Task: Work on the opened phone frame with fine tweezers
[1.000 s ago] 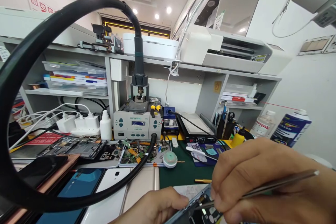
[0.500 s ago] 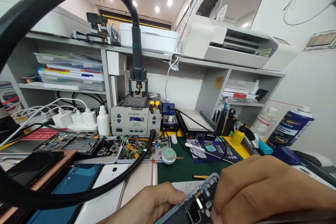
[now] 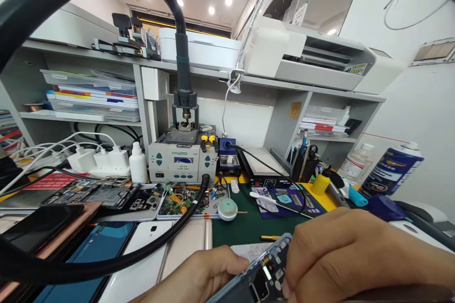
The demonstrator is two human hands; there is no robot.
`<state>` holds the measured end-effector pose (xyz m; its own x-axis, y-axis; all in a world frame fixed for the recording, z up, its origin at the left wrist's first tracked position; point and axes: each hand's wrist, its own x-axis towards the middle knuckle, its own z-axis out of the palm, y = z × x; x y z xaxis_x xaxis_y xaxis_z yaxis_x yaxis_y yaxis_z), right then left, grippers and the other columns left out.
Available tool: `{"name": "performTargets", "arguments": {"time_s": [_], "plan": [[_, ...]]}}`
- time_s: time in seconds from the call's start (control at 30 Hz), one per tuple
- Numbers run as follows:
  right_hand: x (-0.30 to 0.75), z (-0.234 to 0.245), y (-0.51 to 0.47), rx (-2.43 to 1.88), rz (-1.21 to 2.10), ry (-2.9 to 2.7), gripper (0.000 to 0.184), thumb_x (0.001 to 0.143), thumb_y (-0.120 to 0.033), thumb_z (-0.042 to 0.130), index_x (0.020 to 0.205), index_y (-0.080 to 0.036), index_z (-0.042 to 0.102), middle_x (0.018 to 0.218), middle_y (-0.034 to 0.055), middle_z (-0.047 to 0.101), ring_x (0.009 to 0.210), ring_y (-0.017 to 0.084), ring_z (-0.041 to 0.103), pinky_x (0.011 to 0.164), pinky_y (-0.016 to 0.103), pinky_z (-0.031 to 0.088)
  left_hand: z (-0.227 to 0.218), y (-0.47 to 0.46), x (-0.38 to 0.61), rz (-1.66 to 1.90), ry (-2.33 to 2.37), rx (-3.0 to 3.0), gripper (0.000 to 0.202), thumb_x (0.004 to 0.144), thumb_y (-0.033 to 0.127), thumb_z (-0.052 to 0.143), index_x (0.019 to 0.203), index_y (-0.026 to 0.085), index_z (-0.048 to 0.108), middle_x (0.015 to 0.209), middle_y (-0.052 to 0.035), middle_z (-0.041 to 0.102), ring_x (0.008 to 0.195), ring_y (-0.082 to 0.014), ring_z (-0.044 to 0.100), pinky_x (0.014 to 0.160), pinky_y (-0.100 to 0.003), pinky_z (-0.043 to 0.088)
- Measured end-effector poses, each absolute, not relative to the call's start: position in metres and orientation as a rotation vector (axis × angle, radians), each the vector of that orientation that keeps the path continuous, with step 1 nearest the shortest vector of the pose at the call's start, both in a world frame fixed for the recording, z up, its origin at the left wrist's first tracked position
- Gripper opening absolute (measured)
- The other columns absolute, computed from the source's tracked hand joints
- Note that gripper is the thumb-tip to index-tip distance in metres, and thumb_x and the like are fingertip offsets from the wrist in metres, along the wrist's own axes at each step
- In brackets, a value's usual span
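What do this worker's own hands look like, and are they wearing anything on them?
Both the left hand and right hand are ordinary human hands, with no gloves, rings or bracelets in sight. No sleeves or markings can be made out; the picture's edges cut off the arms.

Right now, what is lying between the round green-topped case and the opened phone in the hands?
In the head view, a stretch of green mat, then a whitish sheet, partly hidden by the left hand and the opened phone.

Workbench [image 3: 245,229] beneath phones [image 3: 142,241], grey station [image 3: 166,164], yellow bottle [image 3: 320,183]
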<state>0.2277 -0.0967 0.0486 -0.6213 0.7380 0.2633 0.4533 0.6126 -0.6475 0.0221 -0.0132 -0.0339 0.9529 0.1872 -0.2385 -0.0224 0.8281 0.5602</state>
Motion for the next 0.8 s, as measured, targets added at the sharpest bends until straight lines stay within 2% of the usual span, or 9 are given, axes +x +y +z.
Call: {"name": "performTargets", "arguments": {"time_s": [0.1,0.23,0.37,0.47,0.6,0.7,0.8], "plan": [[0.231,0.047,-0.096,-0.923,0.704,-2.328,0.017,0.095,-0.014,0.069,0.107,-0.018,0.08,0.091,0.0061,0.08,0.081,0.016,0.076,0.072,0.022,0.06,-0.034,-0.013,0.022,0.119,0.322,0.571,0.042,0.09,0.02,0.037,0.071,0.014,0.074,0.059,-0.0053,0.072,0.065,-0.0149,0.067,0.079,-0.02,0.046],[0.231,0.046,-0.097,-0.907,0.695,-2.338,0.016,0.095,-0.02,0.07,0.107,-0.019,0.08,0.091,0.0056,0.079,0.081,0.017,0.076,0.073,0.022,0.06,-0.032,-0.013,0.023,0.12,0.327,0.607,0.04,0.089,0.02,0.038,0.069,0.015,0.073,0.061,-0.0046,0.073,0.068,-0.0184,0.069,0.085,-0.024,0.046],[0.231,0.047,-0.099,-0.957,0.771,-2.324,0.021,0.098,-0.023,0.063,0.109,-0.017,0.079,0.095,0.0085,0.079,0.083,0.019,0.075,0.076,0.026,0.06,-0.036,-0.013,0.026,0.125,0.271,0.579,0.037,0.087,0.018,0.041,0.07,0.014,0.074,0.064,-0.0028,0.076,0.063,-0.0167,0.067,0.085,-0.024,0.047],[0.233,0.045,-0.099,-0.961,0.788,-2.317,0.02,0.098,-0.024,0.063,0.108,-0.017,0.079,0.093,0.009,0.078,0.085,0.019,0.074,0.078,0.026,0.059,-0.045,-0.011,0.028,0.121,0.196,0.545,0.031,0.083,0.02,0.047,0.069,0.013,0.074,0.063,-0.0011,0.075,0.058,-0.0139,0.064,0.081,-0.02,0.047],[0.236,0.038,-0.099,-0.922,0.765,-2.361,0.017,0.099,-0.02,0.064,0.106,-0.017,0.079,0.093,0.0072,0.079,0.088,0.018,0.073,0.081,0.025,0.057,-0.052,-0.009,0.027,0.085,0.156,0.555,0.026,0.083,0.026,0.054,0.067,0.016,0.072,0.059,-0.0006,0.072,0.063,-0.0124,0.065,0.076,-0.016,0.046],[0.237,0.034,-0.099,-0.946,0.749,-2.359,0.019,0.101,-0.022,0.062,0.104,-0.015,0.079,0.094,0.0076,0.078,0.089,0.018,0.073,0.081,0.025,0.057,-0.047,-0.009,0.025,0.099,0.134,0.552,0.029,0.085,0.024,0.049,0.07,0.016,0.073,0.054,-0.0022,0.07,0.065,-0.0148,0.066,0.08,-0.018,0.046],[0.238,0.035,-0.1,-0.938,0.745,-2.397,0.02,0.101,-0.024,0.06,0.106,-0.015,0.078,0.096,0.0083,0.078,0.091,0.019,0.073,0.082,0.025,0.057,-0.04,-0.009,0.023,0.077,0.222,0.544,0.036,0.089,0.02,0.041,0.074,0.014,0.074,0.062,-0.0043,0.073,0.064,-0.0137,0.066,0.079,-0.018,0.046]]}}
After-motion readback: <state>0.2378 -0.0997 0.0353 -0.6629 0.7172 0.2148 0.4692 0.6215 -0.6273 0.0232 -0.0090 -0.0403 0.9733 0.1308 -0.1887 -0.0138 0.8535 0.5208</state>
